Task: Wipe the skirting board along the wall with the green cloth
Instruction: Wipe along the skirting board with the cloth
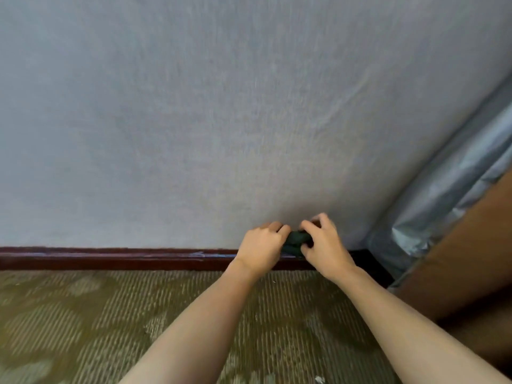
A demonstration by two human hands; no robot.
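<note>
A dark red-brown skirting board (110, 259) runs along the foot of the pale grey wall (221, 106). Bunched between both hands, just above the board near the right corner, is the dark green cloth (296, 241). My left hand (260, 245) grips its left side with curled fingers. My right hand (324, 245) pinches its right side. Most of the cloth is hidden by the fingers. Pale streaks show on the top of the board left of my hands.
An olive patterned carpet (97, 328) covers the floor under my forearms. On the right stands a brown piece of furniture (476, 259), with shiny grey plastic sheeting (443, 195) between it and the wall, closing off the corner.
</note>
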